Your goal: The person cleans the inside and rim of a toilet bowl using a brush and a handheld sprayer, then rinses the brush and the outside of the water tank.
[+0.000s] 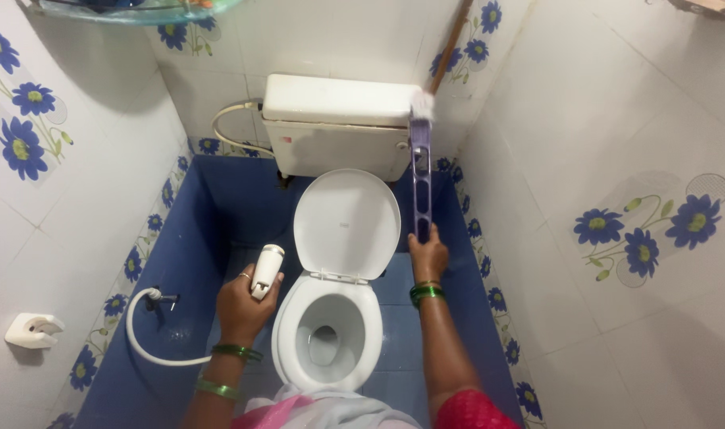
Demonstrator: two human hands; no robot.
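Observation:
I look down at a white toilet [328, 334] with its lid [347, 224] raised against the white cistern [339, 123]. My left hand [246, 302] grips a white hand-held spray head [266, 270] left of the bowl; its white hose [152, 349] loops to a wall tap [162, 299]. My right hand [428, 254] holds the lower end of a purple-handled toilet brush [420, 175]. The brush's white bristle head [423, 103] touches the right end of the cistern top.
White tiled walls with blue flower patterns close in on both sides above blue lower tiles. A white holder [33, 329] is fixed to the left wall. A brown stick [451, 44] leans in the back right corner. A glass shelf [132, 9] hangs at top left.

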